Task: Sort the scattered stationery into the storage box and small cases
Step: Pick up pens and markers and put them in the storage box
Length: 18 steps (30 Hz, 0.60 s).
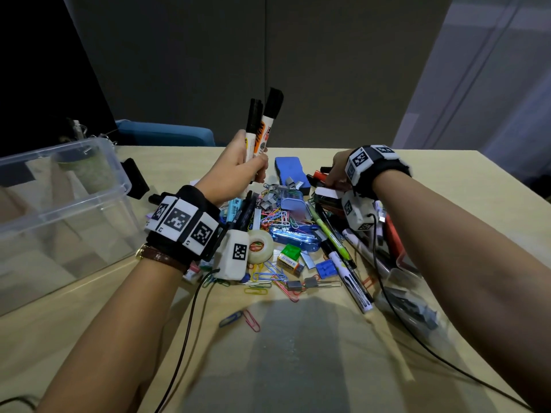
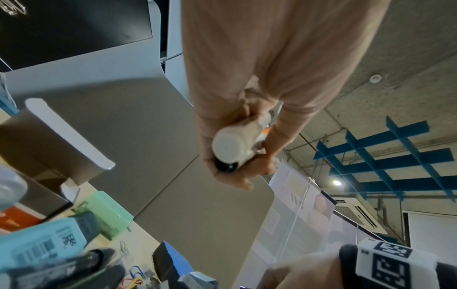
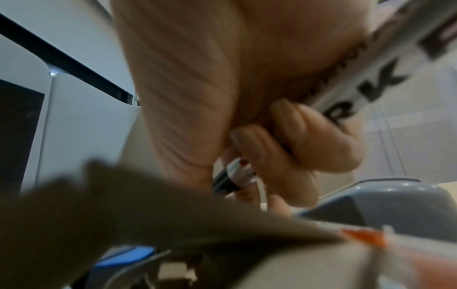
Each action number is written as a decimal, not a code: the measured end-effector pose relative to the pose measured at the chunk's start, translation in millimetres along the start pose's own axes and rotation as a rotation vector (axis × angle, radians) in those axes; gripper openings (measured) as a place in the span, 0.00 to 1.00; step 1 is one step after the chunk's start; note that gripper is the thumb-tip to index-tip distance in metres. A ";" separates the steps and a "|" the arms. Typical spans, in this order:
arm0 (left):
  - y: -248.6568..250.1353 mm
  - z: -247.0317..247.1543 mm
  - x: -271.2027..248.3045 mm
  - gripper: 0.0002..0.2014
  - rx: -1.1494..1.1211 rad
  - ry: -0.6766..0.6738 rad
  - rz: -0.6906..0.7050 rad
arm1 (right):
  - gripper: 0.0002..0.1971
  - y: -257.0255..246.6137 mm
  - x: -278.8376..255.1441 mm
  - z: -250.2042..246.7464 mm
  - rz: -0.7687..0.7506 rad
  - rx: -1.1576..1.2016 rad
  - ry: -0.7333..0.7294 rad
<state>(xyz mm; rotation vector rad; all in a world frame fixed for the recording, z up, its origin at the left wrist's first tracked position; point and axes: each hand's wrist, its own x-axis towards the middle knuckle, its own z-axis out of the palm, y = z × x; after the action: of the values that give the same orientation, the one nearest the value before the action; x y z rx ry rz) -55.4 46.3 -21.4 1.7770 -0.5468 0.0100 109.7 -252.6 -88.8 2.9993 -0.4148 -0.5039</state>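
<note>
The room is dim, the walls behind falling to near black at upper left. A broad soft shadow lies across the near tabletop [image 1: 298,353]. The head view bows straight lines toward its edges and smears slightly along the forearms. In the left wrist view a ceiling lamp [image 2: 336,182] glows; foreground things blur. The right wrist view is heavily out of focus, especially its lower half.

The right hand [image 3: 247,109] fills the upper frame, its fingers [image 3: 319,136] curled around a white marker [image 3: 385,78] with black lettering. A second pen [image 3: 232,176] shows below the fingers. The blurred foreground is unreadable.
</note>
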 end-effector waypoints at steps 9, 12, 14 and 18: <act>-0.6 2.3 3.1 0.11 -0.043 0.046 -0.103 | 0.21 -23.0 -113.0 -21.1 -0.053 0.256 0.086; -1.6 7.0 2.3 0.12 -0.054 0.046 -0.131 | 0.20 -28.9 -148.4 -31.5 -0.036 0.232 0.048; -1.5 8.2 2.0 0.12 -0.048 0.050 -0.140 | 0.13 -25.9 -148.3 -31.3 -0.005 0.178 -0.008; 0.9 8.5 1.9 0.11 -0.053 0.061 -0.161 | 0.20 -10.6 -40.8 -2.3 -0.080 0.108 0.056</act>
<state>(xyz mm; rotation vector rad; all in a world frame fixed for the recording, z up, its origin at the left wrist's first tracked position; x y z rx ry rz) -56.4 37.7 -22.5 1.7586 -0.3563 -0.0608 76.0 -231.1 -75.2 3.1363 -0.3301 -0.4146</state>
